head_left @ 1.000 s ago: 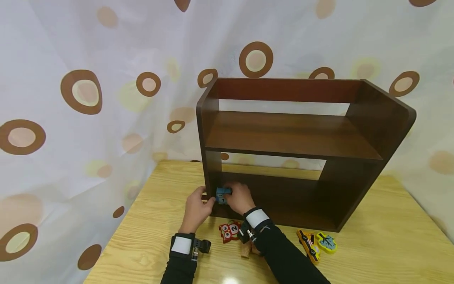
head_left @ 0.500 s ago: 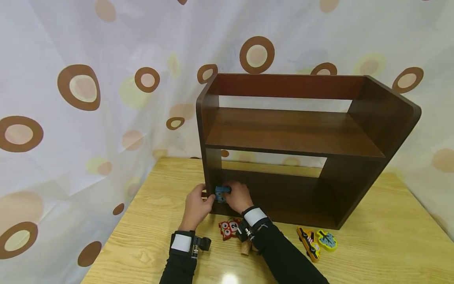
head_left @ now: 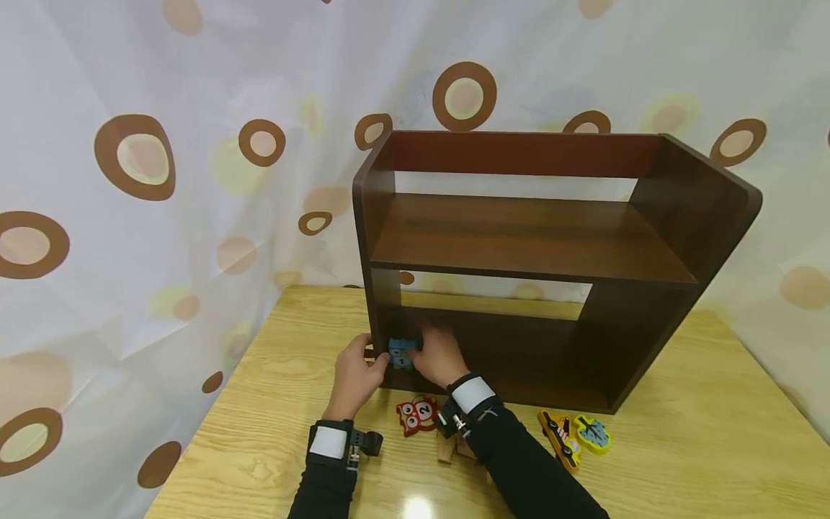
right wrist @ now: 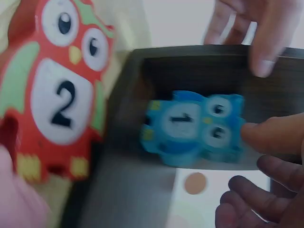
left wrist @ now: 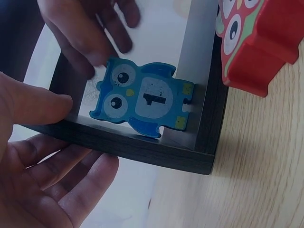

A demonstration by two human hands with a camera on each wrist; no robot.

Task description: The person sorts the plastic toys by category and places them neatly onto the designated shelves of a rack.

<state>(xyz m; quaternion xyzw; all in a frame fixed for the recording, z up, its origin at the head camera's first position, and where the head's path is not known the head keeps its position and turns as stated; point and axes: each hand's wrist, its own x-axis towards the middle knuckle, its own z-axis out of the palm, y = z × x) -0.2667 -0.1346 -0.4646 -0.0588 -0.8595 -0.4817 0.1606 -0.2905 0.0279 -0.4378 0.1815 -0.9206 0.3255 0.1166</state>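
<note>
A blue owl block (head_left: pixel 402 354) marked 1 stands upright on the bottom board of a dark brown shelf (head_left: pixel 532 234), close to its left side panel. My left hand (head_left: pixel 353 376) grips that panel, the thumb at its front edge and the fingers outside. Beside the owl, my right hand (head_left: pixel 442 358) has its fingers apart; in the right wrist view its thumb (right wrist: pixel 270 135) is at the owl's head, and whether it touches cannot be told. A red owl block (head_left: pixel 417 415) marked 2 lies on the table before the shelf.
Wooden blocks (head_left: pixel 445 448) lie partly hidden under the right forearm. A yellow truck block (head_left: pixel 559 441) and a yellow tree block (head_left: pixel 593 433) lie farther right on the wooden table (head_left: pixel 259 404). Behind hangs a patterned curtain (head_left: pixel 214 180).
My right hand has loosened from the blue owl and shifted slightly right, baring more of the block. The left hand stays on the panel. The head view has shifted slightly.
</note>
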